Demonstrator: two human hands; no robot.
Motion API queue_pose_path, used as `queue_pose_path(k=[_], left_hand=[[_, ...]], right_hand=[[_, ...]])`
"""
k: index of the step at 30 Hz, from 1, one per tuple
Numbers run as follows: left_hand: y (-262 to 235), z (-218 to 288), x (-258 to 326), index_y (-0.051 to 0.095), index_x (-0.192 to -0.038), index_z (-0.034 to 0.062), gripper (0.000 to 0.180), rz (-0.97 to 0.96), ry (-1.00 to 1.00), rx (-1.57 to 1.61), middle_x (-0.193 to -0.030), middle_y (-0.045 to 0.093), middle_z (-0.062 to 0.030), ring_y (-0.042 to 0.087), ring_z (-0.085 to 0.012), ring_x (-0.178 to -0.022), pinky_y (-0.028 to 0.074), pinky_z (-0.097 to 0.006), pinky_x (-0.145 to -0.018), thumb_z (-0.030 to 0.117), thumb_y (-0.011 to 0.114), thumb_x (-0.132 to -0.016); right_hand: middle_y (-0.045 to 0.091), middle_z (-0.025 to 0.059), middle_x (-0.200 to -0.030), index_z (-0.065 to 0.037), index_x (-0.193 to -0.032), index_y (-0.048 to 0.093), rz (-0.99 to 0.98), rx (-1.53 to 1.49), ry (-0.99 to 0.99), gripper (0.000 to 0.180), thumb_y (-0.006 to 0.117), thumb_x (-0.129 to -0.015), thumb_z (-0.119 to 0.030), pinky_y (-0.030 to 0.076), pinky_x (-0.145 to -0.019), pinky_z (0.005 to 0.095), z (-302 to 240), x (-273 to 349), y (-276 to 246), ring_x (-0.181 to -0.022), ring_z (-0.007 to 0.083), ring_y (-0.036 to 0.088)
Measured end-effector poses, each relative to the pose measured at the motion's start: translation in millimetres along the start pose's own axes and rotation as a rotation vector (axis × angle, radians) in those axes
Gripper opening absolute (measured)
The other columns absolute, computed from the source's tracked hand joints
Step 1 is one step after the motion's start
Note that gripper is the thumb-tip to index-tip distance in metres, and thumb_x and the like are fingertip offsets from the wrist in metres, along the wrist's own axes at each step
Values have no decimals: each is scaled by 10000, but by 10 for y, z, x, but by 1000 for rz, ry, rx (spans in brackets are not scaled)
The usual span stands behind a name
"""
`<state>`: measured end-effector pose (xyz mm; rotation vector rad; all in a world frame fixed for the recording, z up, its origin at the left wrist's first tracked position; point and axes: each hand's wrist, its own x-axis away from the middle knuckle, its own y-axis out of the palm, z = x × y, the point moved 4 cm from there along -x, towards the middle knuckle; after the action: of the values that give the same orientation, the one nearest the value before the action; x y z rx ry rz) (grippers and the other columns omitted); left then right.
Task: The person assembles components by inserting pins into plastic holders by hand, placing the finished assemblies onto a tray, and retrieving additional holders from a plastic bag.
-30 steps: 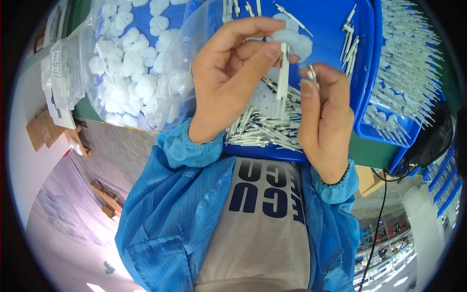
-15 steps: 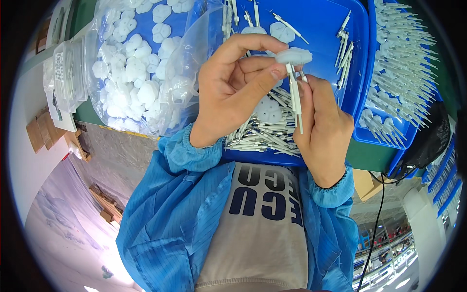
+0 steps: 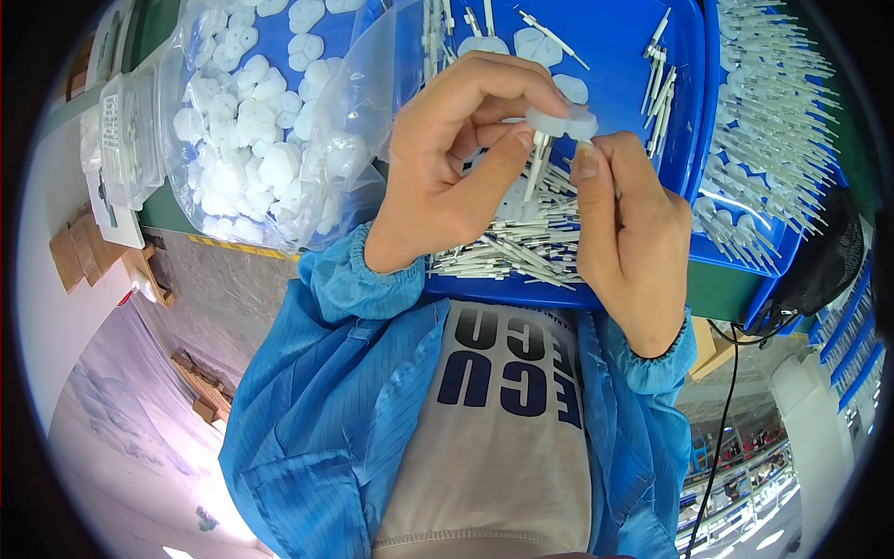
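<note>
Between the thumb and fingers of my left hand [image 3: 456,154] is a translucent white lobed plastic disc [image 3: 561,124], held edge-on above the tray. Thin white rods [image 3: 537,166] hang from its underside. My right hand [image 3: 635,219] is closed in a pinch just below the disc's right side, on a white rod mostly hidden by the fingers. Beneath both hands, a heap of loose white rods with metal tips [image 3: 521,244] lies in the near part of the blue tray [image 3: 610,88]. Further discs [image 3: 538,47] rest at the tray's far side.
On the left, a clear plastic bag [image 3: 358,102] holds many loose white discs [image 3: 256,121]. To the right, a blue bin [image 3: 787,247] is packed with discs bearing upright rods [image 3: 768,112]. A black mesh bag [image 3: 824,252] and cable [image 3: 722,438] are beside it.
The disc has tilted and dropped slightly, and its hanging rods now slant down to the left. My right hand has shifted a little right, its fingertips close under the disc.
</note>
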<state>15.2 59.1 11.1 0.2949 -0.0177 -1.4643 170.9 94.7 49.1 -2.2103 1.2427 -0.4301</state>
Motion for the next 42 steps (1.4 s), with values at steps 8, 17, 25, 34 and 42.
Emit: queue_pose_path(k=[8, 17, 25, 34, 42], left_hand=[[8, -13, -18, 606, -1088, -45, 283, 79, 10, -45, -1149, 595, -142, 663, -206, -1065, 604, -320, -867, -129, 676, -827], [-22, 113, -16, 628, -1072, -90, 261, -26, 188, -12, -1118, 603, -168, 673, -219, -1003, 608, -309, -870, -107, 704, -822], [-10, 257, -37, 693, -934, -50, 233, 52, 302, -191, -949, 680, -168, 687, -233, -873, 552, -297, -753, 32, 815, -753], [42, 249, 7, 602, -1070, -42, 390, -37, 292, -195, -1139, 563, -200, 675, -399, -1035, 603, -444, -840, 24, 820, -753], [43, 278, -58, 691, -941, -14, 321, -138, 377, -401, -1077, 615, -171, 697, -325, -959, 608, -357, -800, 0, 847, -662]], right_hand=[[608, 90, -720, -23, -985, 571, 37, 37, -124, 119, 489, -1019, -102, 410, -491, 280, 55, -43, 55, -515, 146, 527], [625, 93, -685, -37, -988, 605, -59, -517, 32, 62, 604, -962, -93, 466, -467, 316, 16, 30, 25, -516, 231, 608], [661, 118, -727, 6, -1015, 624, 161, 202, -344, 159, 662, -861, 15, 463, -498, 292, -207, 70, -32, -521, 265, 616], [564, 78, -772, -43, -926, 638, 181, 94, -459, 253, 783, -733, -120, 436, -495, 335, 14, 67, -12, -595, 225, 539], [545, 76, -826, -10, -982, 656, 85, -24, -417, 257, 721, -739, -60, 416, -596, 365, 96, 46, -155, -685, 269, 509]])
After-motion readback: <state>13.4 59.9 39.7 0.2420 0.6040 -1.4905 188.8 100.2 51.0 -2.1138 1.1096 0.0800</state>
